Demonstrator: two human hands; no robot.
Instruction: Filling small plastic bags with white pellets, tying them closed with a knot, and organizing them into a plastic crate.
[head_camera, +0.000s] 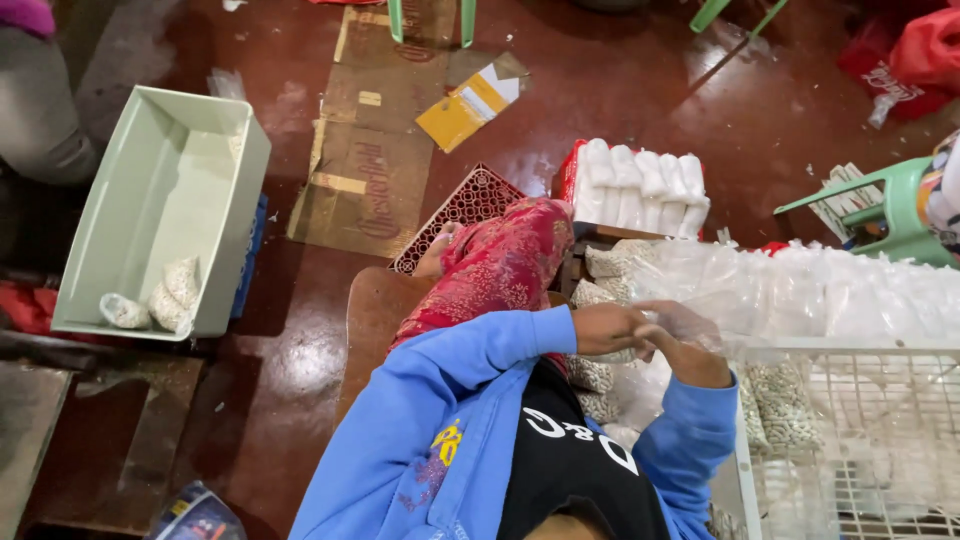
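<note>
Both hands meet in front of the blue-sleeved torso. The left hand and right hand close together on a small clear plastic bag, its film crumpled between the fingers; whether anything is inside it is hard to make out, since the plastic is nearly see-through and the fingers overlap. Exactly which fingers pinch the film cannot be told.

Just beyond the grip and to its right lies a long heap of clear bags, blurring into one glossy mass. Directly under the hands sit filled packets of pale beans, partly hidden by the left wrist. To the right of the grip stands a white wire basket, cut off by the frame edge, with more beans dimly seen through its wall. Farther ahead of the hands is a stack of white packets. Well to the left, a pale green tub holds a few filled bags.
</note>
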